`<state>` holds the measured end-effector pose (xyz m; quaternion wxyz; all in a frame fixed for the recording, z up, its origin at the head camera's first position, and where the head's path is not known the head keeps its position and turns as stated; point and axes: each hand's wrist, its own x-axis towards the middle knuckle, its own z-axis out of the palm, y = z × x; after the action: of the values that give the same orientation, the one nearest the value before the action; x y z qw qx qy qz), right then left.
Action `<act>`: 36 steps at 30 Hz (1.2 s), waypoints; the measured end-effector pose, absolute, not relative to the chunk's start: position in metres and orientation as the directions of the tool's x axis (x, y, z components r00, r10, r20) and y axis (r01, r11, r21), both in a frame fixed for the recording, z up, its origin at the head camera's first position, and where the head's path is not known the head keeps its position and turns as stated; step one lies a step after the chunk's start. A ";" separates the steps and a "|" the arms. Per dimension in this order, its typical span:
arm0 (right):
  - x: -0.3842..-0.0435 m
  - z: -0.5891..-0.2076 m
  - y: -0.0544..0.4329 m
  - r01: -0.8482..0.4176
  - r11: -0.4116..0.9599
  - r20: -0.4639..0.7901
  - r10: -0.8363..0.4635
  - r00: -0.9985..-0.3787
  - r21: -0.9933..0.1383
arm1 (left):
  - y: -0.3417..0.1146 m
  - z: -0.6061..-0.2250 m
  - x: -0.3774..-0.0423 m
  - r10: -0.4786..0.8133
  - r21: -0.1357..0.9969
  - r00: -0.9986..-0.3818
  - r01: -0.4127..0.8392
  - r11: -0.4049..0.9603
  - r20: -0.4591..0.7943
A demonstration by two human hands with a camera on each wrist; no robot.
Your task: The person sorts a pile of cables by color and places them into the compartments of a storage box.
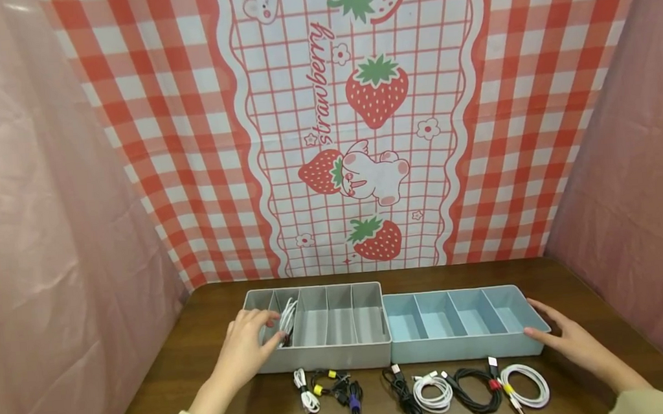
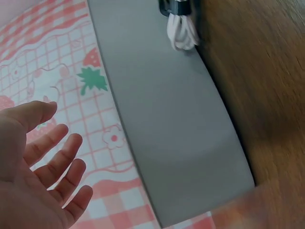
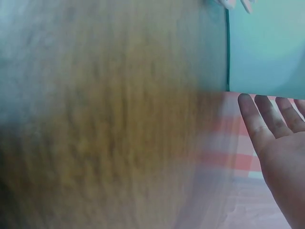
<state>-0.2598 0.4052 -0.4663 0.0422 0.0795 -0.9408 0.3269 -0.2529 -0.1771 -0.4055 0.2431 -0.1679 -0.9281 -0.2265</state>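
Observation:
My left hand [image 1: 247, 341] is over the left end of a grey divided box [image 1: 326, 358]. Its fingers are spread and loosely bent, holding nothing, as the left wrist view shows of the hand [image 2: 45, 167]. A white cable [image 1: 288, 315] lies in the second compartment, beside the fingertips. At the right end of a light blue divided box [image 1: 465, 348], my right hand [image 1: 570, 338] has its thumb at the front corner and its fingers along the end wall. Those fingers look straight in the right wrist view, right at the edge of the blue box [image 3: 267, 52].
In front of the boxes lie a tied white cable [image 1: 306, 392], short black cables [image 1: 336, 387], a purple-tied cable [image 1: 355, 403], a black cable [image 1: 405, 399], a white coil [image 1: 432, 394], a red-tied black coil [image 1: 476, 390] and a yellow-tied white coil [image 1: 527, 386]. A strawberry-print cloth [image 1: 321, 221] hangs behind.

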 end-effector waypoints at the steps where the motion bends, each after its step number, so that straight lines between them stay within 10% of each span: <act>1: -0.260 -0.467 0.405 -0.177 0.768 0.133 -0.121 -0.984 -0.615 | -0.177 -0.405 -0.251 0.203 0.343 -0.824 0.427 0.837 0.529; 26: -0.259 -0.464 0.405 -0.194 0.774 0.132 -0.143 -0.981 -0.603 | -0.168 -0.422 -0.222 0.339 0.253 -0.629 0.662 0.705 0.699; 36: -0.259 -0.463 0.404 -0.193 0.765 0.118 -0.152 -0.981 -0.615 | -0.170 -0.436 -0.213 0.406 0.295 -0.681 0.670 0.681 0.609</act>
<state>-0.2585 0.4038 -0.4632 0.0308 0.0917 -0.9389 0.3305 -0.2130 -0.1698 -0.4363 0.2569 -0.3056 -0.8801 -0.2569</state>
